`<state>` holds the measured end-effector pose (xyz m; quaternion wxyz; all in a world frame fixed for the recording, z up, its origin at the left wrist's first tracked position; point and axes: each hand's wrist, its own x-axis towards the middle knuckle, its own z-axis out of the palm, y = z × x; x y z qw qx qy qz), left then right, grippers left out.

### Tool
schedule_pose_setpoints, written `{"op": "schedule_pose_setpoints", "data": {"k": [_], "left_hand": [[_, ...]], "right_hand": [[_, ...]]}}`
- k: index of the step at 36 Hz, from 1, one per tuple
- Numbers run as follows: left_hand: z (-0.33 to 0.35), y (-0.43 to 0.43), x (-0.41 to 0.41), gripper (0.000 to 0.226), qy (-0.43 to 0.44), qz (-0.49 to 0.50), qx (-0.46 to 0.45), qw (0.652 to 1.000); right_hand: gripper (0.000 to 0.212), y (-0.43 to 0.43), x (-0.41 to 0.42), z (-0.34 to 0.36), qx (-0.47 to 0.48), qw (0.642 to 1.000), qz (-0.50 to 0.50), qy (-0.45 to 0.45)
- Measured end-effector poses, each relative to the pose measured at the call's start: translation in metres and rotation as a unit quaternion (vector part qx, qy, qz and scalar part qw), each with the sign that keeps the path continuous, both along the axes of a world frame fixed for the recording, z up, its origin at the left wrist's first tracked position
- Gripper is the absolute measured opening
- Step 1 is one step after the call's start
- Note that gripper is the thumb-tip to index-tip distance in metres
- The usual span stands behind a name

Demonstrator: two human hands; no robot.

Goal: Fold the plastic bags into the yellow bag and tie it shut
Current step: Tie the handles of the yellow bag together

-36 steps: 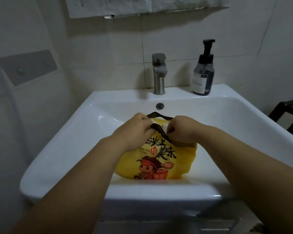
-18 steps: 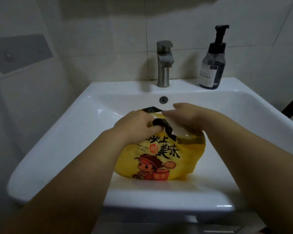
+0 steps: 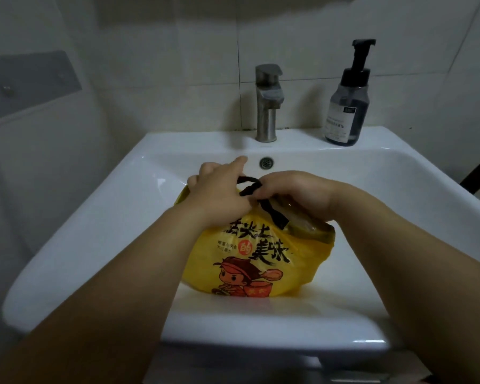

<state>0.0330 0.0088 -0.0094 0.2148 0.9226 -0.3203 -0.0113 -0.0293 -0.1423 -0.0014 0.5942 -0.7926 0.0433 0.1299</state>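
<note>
Head cam only, so: yellow bag (image 3: 250, 261) is sitting in the sink (image 3: 100, 223), roughly mid-basin and closer to the front edge, print facing up. The plastic bags (image 3: 311, 225) look already stuffed in, you can see a bit of them at the open mouth on the right side. So I'd say we're on the tying step. Left hand (image 3: 219, 195) is on top of the bag with its grip closed round the black handles (image 3: 250, 187), index finger poking out toward the back edge. Right hand (image 3: 297, 192) has a tight pinch grip on the same handles, knuckles up. No knot visible yet, so next it needs one handle crossed over and pulled through the other, then snugged down without letting the mouth pop open. Versus half a second back: the right hand was reaching flat over the top, now it's curled in and pinching; bag hasn't budged. Tap (image 3: 268, 103) and soap bottle (image 3: 347, 106) are along the back edge.
</note>
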Motion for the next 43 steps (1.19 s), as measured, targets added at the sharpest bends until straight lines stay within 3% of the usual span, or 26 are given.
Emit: {"op": "schedule_pose_setpoints", "data": {"k": [3, 5, 10, 13, 18, 23, 27, 32, 36, 39, 40, 43], "left_hand": [[0.0, -0.001, 0.001, 0.029, 0.039, -0.012, -0.079, 0.996], [0.0, -0.001, -0.001, 0.016, 0.057, -0.022, -0.125, 0.99], [-0.007, 0.0, 0.002, 0.022, 0.068, -0.029, -0.162, 0.984], [-0.006, -0.001, 0.0, 0.027, 0.065, -0.034, -0.146, 0.987], [0.0, -0.008, -0.009, 0.048, 0.068, -0.027, -0.159, 0.985], [-0.001, -0.012, -0.012, 0.04, 0.011, 0.002, -0.138, 0.99], [-0.003, -0.014, -0.01, 0.062, -0.016, 0.021, -0.034, 0.999], [-0.008, -0.005, -0.005, 0.056, -0.021, 0.022, 0.014, 0.999], [-0.007, 0.0, -0.006, 0.066, -0.02, 0.027, -0.075, 0.997], [0.001, -0.003, -0.013, 0.076, 0.125, -0.013, -0.247, 0.961], [0.003, -0.005, -0.015, 0.077, 0.147, -0.031, -0.259, 0.954], [-0.002, -0.013, -0.018, 0.08, 0.081, -0.035, -0.183, 0.979]], "right_hand": [[0.021, 0.0, 0.0, 0.0, -0.052, 0.998, 0.027, -0.026], [0.022, 0.0, 0.001, -0.001, -0.127, 0.99, 0.005, -0.064], [0.018, 0.008, 0.002, 0.001, -0.262, 0.953, -0.033, -0.151], [0.014, 0.01, 0.003, 0.004, -0.289, 0.935, -0.056, -0.197], [0.013, 0.013, 0.002, 0.011, -0.209, 0.955, -0.042, -0.206], [0.02, 0.014, 0.0, 0.016, -0.11, 0.981, -0.052, -0.15], [0.015, 0.01, 0.001, 0.022, -0.124, 0.966, -0.109, -0.199], [0.022, 0.006, 0.001, 0.023, -0.048, 0.968, -0.166, -0.185], [0.018, 0.003, 0.003, 0.02, 0.017, 0.977, -0.159, -0.139], [0.015, 0.007, 0.004, 0.019, -0.004, 0.981, -0.15, -0.124], [0.015, 0.008, 0.004, 0.018, -0.005, 0.982, -0.144, -0.12], [0.018, 0.012, 0.005, 0.019, 0.012, 0.984, -0.13, -0.123]]}}
